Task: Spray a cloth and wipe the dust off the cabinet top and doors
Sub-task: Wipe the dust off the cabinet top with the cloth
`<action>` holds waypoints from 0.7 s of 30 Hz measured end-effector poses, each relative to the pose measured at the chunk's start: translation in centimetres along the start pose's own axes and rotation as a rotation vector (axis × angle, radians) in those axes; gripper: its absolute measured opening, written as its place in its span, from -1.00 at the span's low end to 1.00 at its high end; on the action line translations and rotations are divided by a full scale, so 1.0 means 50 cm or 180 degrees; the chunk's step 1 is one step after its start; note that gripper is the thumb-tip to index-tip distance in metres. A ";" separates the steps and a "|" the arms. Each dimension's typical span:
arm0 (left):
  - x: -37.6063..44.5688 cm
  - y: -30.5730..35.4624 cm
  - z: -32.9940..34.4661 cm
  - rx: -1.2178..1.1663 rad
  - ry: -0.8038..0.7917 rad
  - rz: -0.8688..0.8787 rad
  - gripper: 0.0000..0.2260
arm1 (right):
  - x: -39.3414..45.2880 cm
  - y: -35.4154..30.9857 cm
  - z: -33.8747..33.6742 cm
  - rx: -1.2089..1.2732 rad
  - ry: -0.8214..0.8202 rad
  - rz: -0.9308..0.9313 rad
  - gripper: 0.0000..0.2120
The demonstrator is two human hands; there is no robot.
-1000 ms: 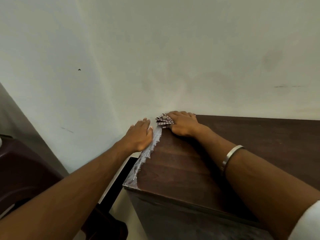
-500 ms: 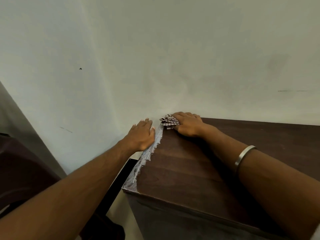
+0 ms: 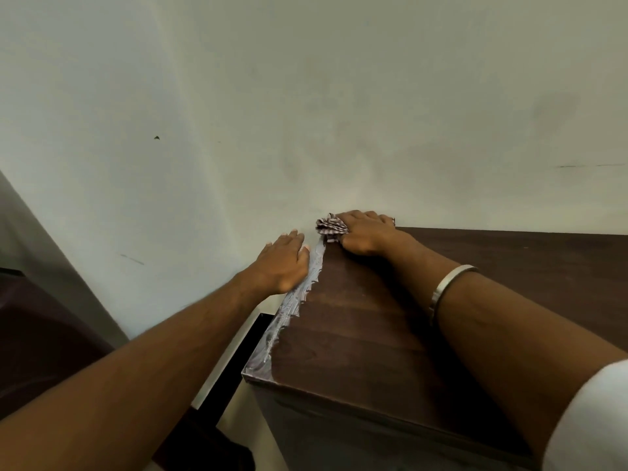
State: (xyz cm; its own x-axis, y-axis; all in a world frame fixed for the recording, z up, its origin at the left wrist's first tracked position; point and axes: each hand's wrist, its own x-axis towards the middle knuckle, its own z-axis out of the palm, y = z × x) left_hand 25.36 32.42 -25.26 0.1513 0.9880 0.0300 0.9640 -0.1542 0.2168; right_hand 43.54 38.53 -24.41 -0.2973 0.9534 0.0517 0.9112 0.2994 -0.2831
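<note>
At back corner of cabinet top, cloth pressed under right hand, fingers curled over it; left hand laid flat, fingers straight (bracing side edge). Dust by wall easily missed; cloth could be snagged on ragged edge strip.

Both arms stretched forward, forearms bare. Left hand at about 10 o'clock from frame centre's lower half, palm down, fingers straight and together, pointing toward 1 o'clock, thumb lying alongside. Right hand just beside it at 2 o'clock, knuckles up, fingers curled, gripping a bunched cloth that sticks out at 9 o'clock of the hand. Metal bangle round the right forearm; white sleeve at 5 o'clock.
</note>
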 end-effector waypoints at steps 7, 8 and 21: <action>-0.003 -0.011 -0.010 0.0038 0.0053 -0.0043 -0.52 | -0.009 -0.021 0.010 -0.0014 -0.0009 -0.0211 -0.44; -0.002 -0.010 -0.010 0.0028 0.0065 -0.0059 -0.52 | -0.013 -0.014 0.011 0.0017 -0.0026 -0.0279 -0.44; -0.027 -0.027 -0.020 0.0056 0.0094 -0.0152 -0.52 | -0.051 -0.066 0.028 0.0165 0.0009 -0.0547 -0.45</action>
State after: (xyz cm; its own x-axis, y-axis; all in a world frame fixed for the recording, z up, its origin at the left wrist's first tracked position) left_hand 23.62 31.31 -24.60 0.0987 0.9939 0.0488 0.9737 -0.1066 0.2016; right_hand 40.87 35.05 -24.96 -0.4465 0.8885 0.1062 0.8310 0.4557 -0.3190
